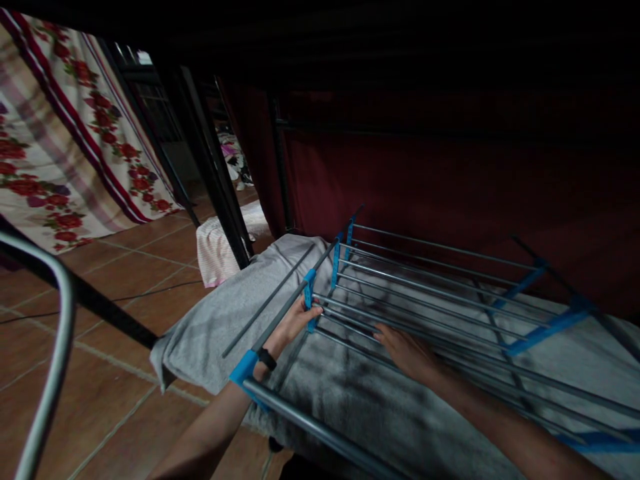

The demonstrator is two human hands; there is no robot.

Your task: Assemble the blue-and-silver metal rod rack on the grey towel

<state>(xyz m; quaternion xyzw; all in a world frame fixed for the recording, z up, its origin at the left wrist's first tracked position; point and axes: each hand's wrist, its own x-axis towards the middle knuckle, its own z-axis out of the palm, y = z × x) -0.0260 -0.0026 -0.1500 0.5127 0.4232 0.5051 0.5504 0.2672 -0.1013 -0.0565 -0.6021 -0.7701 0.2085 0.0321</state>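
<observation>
Terracotta floor tiles point(150, 260) spread across a dim room, with a floral curtain point(65, 153) hanging at the far left and a dark red cloth point(450, 193) draped along the back under a black frame. Low in the middle lies a grey sheet point(215, 320), and over it sits a drying rack point(425, 287) of thin metal rods joined by blue plastic clips.

At the rack's near-left edge the left hand point(296, 321) reaches up from under the rack's side rail — its fingers curl around a rod right by a blue clip point(310, 290), gripping it. A black band circles that wrist. Further right, the right hand point(407, 350) lies beneath the rods, palm down and fingers spread flat, open, touching or just above the grey sheet; which of the two I cannot tell.

A pale striped cloth point(215, 250) is bunched on the floor beyond the sheet, beside a black slanted post point(220, 193). A curved grey metal tube point(50, 360) crosses the lower left corner — close to the camera and blurred.
</observation>
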